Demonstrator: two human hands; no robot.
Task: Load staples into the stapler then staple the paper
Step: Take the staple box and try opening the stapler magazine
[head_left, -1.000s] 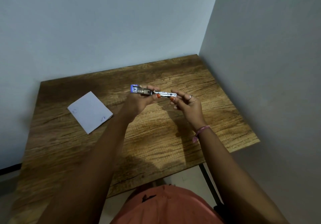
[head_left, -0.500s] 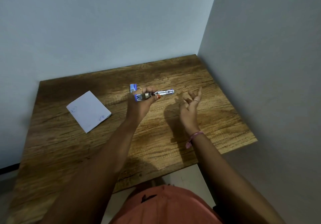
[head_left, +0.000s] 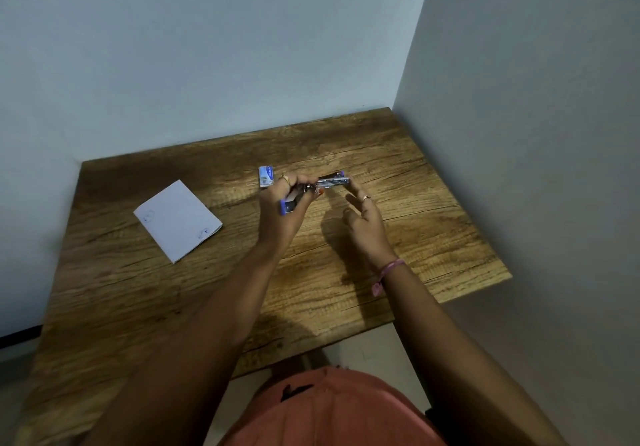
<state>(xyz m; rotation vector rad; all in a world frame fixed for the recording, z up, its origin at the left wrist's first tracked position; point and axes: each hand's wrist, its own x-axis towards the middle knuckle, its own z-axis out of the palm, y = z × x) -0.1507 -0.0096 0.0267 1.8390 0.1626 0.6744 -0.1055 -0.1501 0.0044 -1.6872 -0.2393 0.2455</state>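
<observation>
Left hand [head_left: 289, 205] gripping opened stapler [head_left: 313, 189] above wooden table [head_left: 346, 272], right hand [head_left: 363, 220] fingers loosely spread with fingertips at its metal magazine end, staple box [head_left: 266, 176] closed just behind, contents hidden, folded paper [head_left: 177, 219] lying far left

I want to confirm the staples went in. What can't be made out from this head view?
- Staples inside the stapler: too small, channel partly covered by the left hand.
- Right hand grip on the stapler's far end: fingertips hidden behind it.
- Print on the small box: too small.
- Marks on the paper: too faint.
</observation>
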